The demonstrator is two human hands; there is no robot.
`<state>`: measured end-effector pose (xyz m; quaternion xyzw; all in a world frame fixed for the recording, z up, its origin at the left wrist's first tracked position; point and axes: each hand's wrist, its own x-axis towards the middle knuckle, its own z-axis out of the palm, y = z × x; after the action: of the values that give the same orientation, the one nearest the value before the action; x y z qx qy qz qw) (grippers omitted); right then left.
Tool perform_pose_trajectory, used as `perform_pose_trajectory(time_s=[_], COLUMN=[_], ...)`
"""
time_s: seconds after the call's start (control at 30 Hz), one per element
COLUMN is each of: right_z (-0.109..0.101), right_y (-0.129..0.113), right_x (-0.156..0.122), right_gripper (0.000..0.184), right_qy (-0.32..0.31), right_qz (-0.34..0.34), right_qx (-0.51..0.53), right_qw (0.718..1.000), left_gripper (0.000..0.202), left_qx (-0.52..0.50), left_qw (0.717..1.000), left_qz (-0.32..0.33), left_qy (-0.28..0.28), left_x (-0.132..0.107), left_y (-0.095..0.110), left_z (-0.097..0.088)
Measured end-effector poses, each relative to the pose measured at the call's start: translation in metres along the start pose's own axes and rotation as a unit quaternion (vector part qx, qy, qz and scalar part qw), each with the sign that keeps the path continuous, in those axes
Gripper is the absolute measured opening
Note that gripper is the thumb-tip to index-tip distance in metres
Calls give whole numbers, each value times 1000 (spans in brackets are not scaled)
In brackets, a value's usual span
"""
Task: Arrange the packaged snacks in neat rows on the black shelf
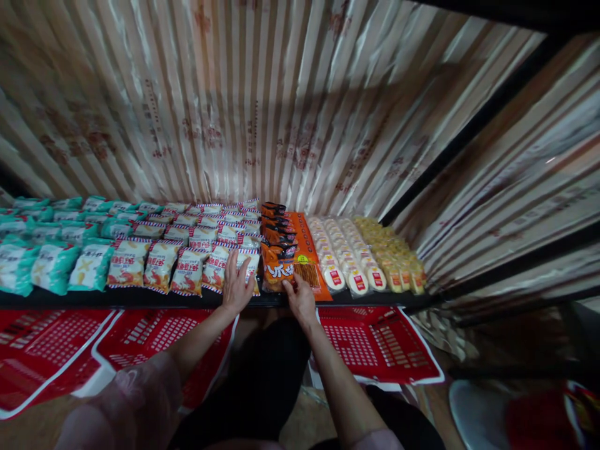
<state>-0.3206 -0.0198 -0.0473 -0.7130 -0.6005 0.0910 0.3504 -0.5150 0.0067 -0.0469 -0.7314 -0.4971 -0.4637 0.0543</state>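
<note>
My left hand [237, 283] lies with fingers stretched out against the front white-and-orange snack bags [217, 265], at the right end of their rows. Beside it, my right hand [300, 299] has its thumb and fingers closed on the lower front of an orange snack bag [278, 265]. More orange bags with dark tops stand in a row behind that one. A flat orange packet [309, 250] with a clear window showing brown sticks lies just to the right of them.
Teal snack bags [54, 265] fill the shelf's left side. Right of the orange packets are tubes of round white biscuits [359, 283] and yellow packs [396, 275]. Red baskets [375, 337] sit below the black shelf edge [140, 300]. A striped curtain [281, 100] hangs behind; a black post [469, 131] slants at right.
</note>
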Motion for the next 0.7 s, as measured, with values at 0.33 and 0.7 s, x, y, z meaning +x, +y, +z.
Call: perform_pose_trajectory(time_s=[0.33,0.7], right_z=[6,13], right_y=[6,-3], right_x=[3,-4], right_gripper=[47,59], right_qy=[21,78], right_qz=[9,5], right_qx=[5,22], right_qw=[1000,997], left_gripper=[45,37], left_qx=[-28,-65], left_qw=[999,997], left_qz=[26,16], left_qy=[17,38], left_x=[-4,2], left_y=[-8,-7], left_z=[1,-10])
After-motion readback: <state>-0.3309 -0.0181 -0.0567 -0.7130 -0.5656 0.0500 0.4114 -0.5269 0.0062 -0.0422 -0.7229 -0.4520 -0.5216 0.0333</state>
